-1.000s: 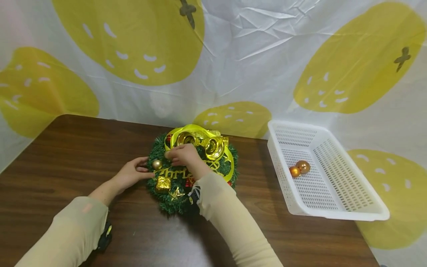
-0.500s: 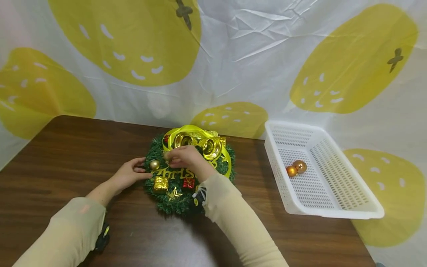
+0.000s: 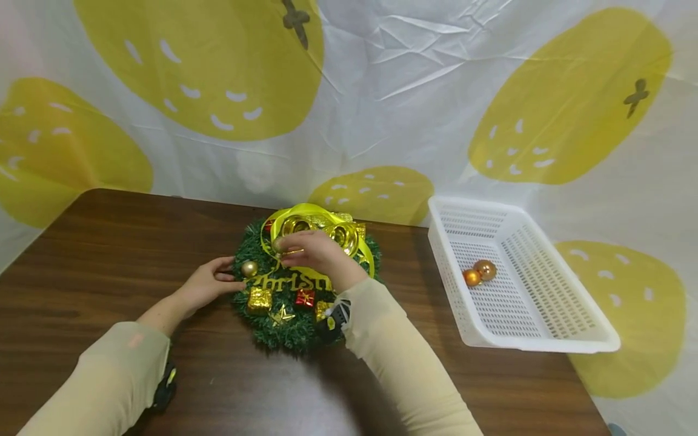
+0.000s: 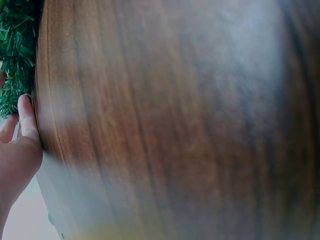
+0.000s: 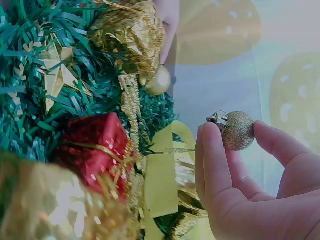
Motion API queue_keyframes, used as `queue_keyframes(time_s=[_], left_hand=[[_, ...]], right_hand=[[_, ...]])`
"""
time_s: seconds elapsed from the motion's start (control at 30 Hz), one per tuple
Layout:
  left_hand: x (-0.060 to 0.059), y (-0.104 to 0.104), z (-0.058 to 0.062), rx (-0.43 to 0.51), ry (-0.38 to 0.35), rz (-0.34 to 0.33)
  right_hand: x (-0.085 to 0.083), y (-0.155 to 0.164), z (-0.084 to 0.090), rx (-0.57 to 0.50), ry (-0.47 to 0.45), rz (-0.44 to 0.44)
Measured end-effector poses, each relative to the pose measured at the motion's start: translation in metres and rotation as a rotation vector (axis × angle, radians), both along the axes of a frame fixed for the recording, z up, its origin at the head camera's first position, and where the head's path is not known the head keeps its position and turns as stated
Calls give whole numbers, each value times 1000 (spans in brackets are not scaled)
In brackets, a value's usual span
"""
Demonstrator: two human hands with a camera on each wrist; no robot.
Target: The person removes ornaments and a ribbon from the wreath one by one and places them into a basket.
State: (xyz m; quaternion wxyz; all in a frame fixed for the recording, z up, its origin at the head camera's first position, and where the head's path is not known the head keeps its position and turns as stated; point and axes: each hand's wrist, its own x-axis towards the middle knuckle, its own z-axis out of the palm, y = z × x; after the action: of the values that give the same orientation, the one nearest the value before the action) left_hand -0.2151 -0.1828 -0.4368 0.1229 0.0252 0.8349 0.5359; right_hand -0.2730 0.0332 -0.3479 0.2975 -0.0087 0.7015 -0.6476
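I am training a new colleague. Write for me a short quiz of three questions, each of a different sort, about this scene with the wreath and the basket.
1. True or false: the right hand pinches a gold glitter ball.
2. Multiple choice: how many balls lie in the white basket? A) none B) two C) five
3. Short answer: what does the left hand touch?

Key
1. True. In the right wrist view, thumb and fingers hold the ball by its sides.
2. B. Two orange-gold balls lie together on the basket floor.
3. The left edge of the wreath, which lies on the table.
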Motion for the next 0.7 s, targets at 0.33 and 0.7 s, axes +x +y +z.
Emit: queue_keyframes(time_s=[0.33,0.7], left_hand=[[-3,-1,0,-11,-6,0],[0,1,2,-12,-4,-7]], right_hand=[[-2,10,12,-24,16,22],[-3,30,30,-54,-17,-18]])
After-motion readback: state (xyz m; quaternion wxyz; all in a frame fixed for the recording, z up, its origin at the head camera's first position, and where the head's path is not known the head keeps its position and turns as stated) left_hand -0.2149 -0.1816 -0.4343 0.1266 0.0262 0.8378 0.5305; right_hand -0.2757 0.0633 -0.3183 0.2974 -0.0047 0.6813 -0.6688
